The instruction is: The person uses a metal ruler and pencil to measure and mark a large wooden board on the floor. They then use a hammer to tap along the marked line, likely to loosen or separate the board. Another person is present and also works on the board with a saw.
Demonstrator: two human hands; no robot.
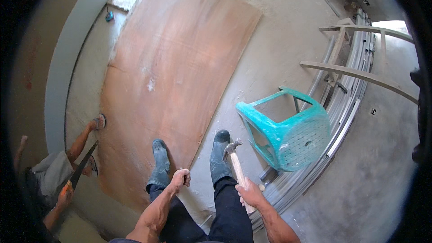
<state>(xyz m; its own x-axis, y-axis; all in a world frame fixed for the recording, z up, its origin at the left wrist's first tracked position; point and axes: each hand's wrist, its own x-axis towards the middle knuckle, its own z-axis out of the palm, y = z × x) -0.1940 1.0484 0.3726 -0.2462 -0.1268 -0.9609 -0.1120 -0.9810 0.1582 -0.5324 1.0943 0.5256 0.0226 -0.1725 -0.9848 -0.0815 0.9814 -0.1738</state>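
1. The hammer (237,166) is in the right hand (250,192), whose fingers are wrapped around the pale wooden handle toward its lower end; a short stub of handle shows below the grip.
2. The hammer's metal head is the end farther from the person, and in this view it appears just to the right of the right boot (219,153).
3. The left hand (181,178) is curled into a fist, well apart from the hammer, which lies to its right. Whether the fist encloses anything small, I cannot tell.
4. Ahead of the left hand stretches a large reddish-brown sheet (180,63) on the grey floor (288,45). The left boot (160,159) stands on this sheet, while the right boot is beside it.
5. To the right of the hammer, a turquoise plastic stool (303,141) lies tipped over, near long metal strips (348,103).
6. Past the stool, a ladder-like frame (360,73) reaches over those strips.
7. At the far left, a co-worker (51,173) holds a saw (84,164) with an orange handle, one foot at the sheet's edge.
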